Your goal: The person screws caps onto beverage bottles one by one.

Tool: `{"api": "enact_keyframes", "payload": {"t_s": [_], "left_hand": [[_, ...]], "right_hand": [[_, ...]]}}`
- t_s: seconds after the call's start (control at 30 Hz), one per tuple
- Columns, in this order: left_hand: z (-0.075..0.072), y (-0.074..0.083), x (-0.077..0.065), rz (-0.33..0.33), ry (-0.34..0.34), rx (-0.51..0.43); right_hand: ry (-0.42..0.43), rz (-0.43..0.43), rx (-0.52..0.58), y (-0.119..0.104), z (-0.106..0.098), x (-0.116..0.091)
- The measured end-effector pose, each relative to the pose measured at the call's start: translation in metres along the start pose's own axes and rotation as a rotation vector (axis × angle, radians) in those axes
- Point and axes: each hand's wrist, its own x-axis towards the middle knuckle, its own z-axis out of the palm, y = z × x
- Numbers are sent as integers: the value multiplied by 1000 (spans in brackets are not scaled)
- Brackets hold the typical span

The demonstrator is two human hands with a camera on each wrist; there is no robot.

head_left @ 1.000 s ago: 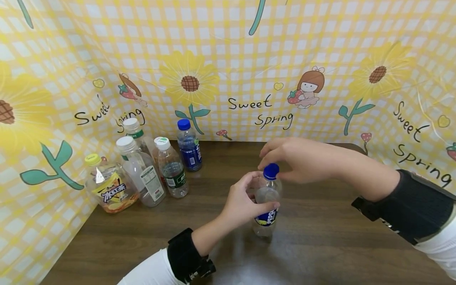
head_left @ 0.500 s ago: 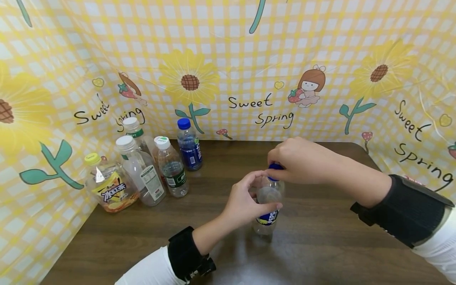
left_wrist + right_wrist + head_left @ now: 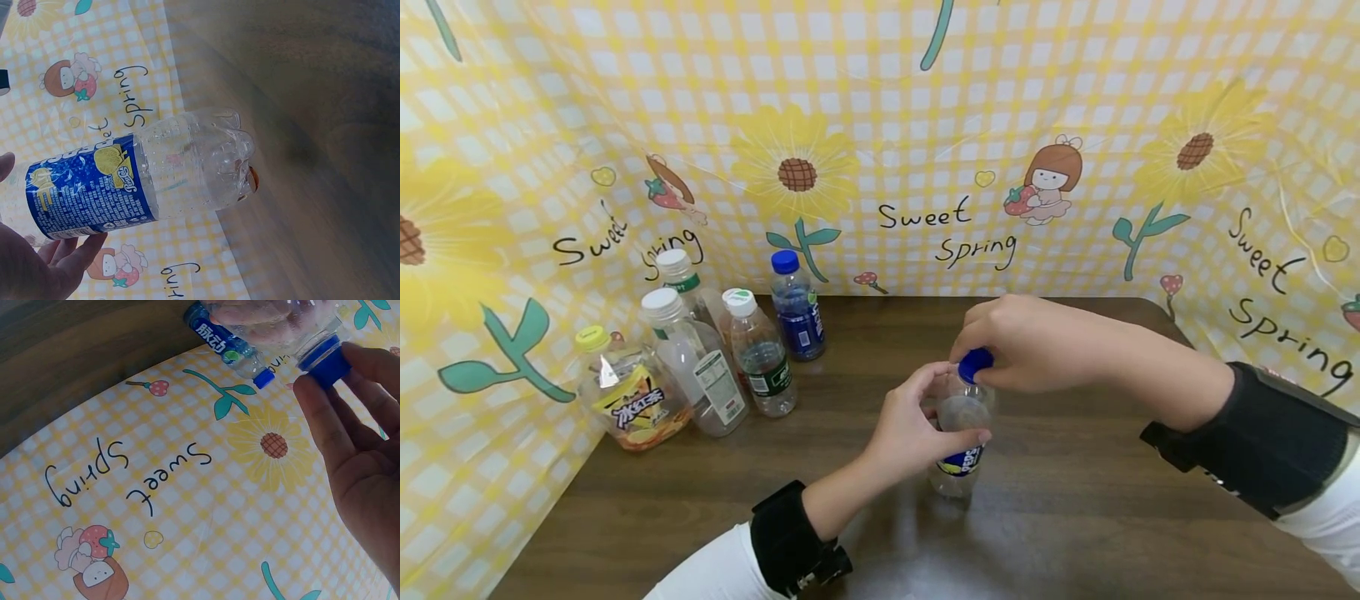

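A clear plastic Pepsi bottle (image 3: pixel 962 410) with a blue label stands roughly upright over the middle of the table. My left hand (image 3: pixel 913 429) grips its body, the thumb across the front above the label. From above, my right hand (image 3: pixel 1033 342) pinches the blue bottle cap (image 3: pixel 975 365) between thumb and fingers. The cap sits at the bottle's mouth and looks slightly tilted in the head view. In the right wrist view, the fingers hold the cap (image 3: pixel 328 360) by its sides. The left wrist view shows the bottle's ridged base (image 3: pixel 228 159) and lemon-printed label.
Several plastic bottles stand at the left: a yellow-capped one (image 3: pixel 632 400), a white-capped one (image 3: pixel 703 375), a green-labelled one (image 3: pixel 762 367) and a blue-labelled one (image 3: pixel 797 308). A yellow checked cloth (image 3: pixel 880 150) rises behind and beside the brown wooden table (image 3: pixel 1112 500).
My right hand came in from above the bottle and closed its fingers on the blue cap, then shifted slightly, leaving more of the cap showing. My left hand keeps its grip on the bottle.
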Motion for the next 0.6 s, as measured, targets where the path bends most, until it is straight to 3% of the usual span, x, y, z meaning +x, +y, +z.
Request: {"api": "enact_keyframes", "payload": {"t_s": [0.23, 0.37, 0.6], "left_hand": [[2, 4, 1, 15, 3, 2], [2, 4, 1, 12, 3, -7], [1, -1, -3, -17, -7, -16]], "right_hand": [[89, 77, -106, -1, 6, 3], [94, 116, -137, -2, 7, 3], [81, 17, -72, 0, 2, -2]]}}
